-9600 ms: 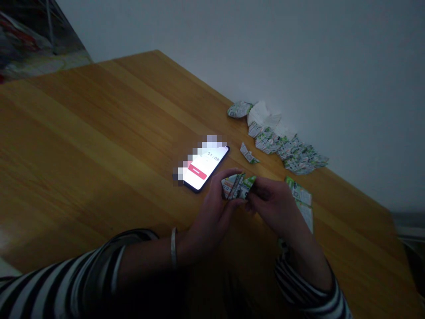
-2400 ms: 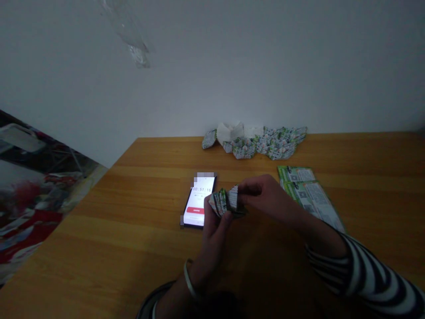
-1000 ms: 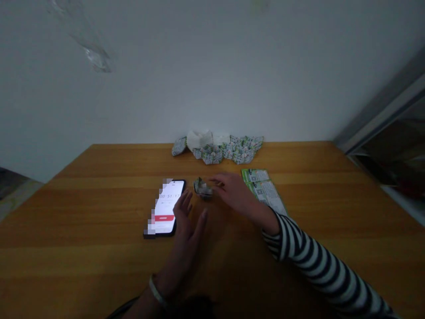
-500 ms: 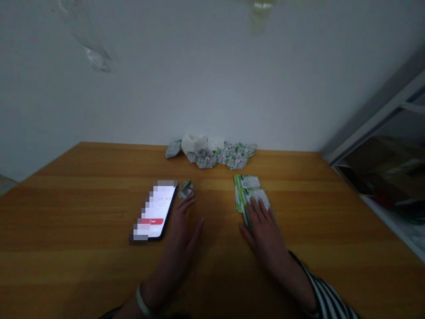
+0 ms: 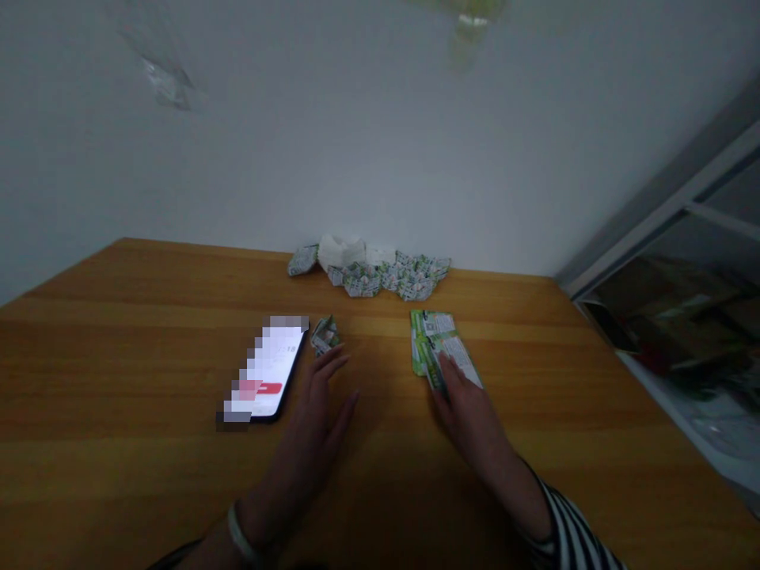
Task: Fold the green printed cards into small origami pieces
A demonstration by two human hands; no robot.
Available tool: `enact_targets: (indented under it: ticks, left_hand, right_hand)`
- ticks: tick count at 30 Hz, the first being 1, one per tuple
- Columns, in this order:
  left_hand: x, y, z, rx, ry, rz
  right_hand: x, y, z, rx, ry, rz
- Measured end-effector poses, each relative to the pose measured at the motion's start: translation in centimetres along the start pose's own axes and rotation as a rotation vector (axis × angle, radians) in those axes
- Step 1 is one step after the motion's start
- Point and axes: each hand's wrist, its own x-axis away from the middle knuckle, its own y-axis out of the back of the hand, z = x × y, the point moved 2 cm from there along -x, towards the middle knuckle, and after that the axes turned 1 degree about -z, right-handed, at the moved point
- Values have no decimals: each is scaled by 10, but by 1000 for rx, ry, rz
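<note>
My left hand [image 5: 317, 419] lies flat on the wooden table [image 5: 119, 356] with fingers spread, its fingertips just short of a small folded paper piece [image 5: 324, 334]. A lit phone [image 5: 264, 380] lies to its left. My right hand [image 5: 466, 412] rests flat on the near end of a stack of green printed paper sheets [image 5: 436, 348], fingers stretched out. Neither hand holds anything.
A row of several folded paper pieces [image 5: 380, 273] lies along the table's far edge against the white wall [image 5: 356, 142]. A metal-framed shelf [image 5: 682, 261] with dim items stands to the right of the table.
The folded piece held in both hands was set down beside the phone. My left hand opened flat; my right hand moved over to the paper stack and lies on it.
</note>
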Motion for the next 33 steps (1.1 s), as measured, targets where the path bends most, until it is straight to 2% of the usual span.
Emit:
enact_targets:
  ticks: [5, 10, 18, 23, 28, 33]
  left_hand:
    - [1, -3, 3, 16, -8, 36]
    - [5, -4, 2, 53, 43, 77]
    - [5, -5, 2, 139, 51, 98]
    - [7, -6, 2, 136, 67, 113]
    - [7, -5, 0, 158, 66, 130]
    - [7, -5, 3, 218, 118, 166]
  right_hand:
    - [4, -8, 2, 57, 15, -48]
    - [6, -14, -2, 56, 67, -29]
    - [4, -9, -15, -35, 84, -48]
    - [2, -6, -13, 39, 27, 24]
    - [7, -8, -4, 182, 73, -26]
    - [5, 1, -9, 188, -3, -7]
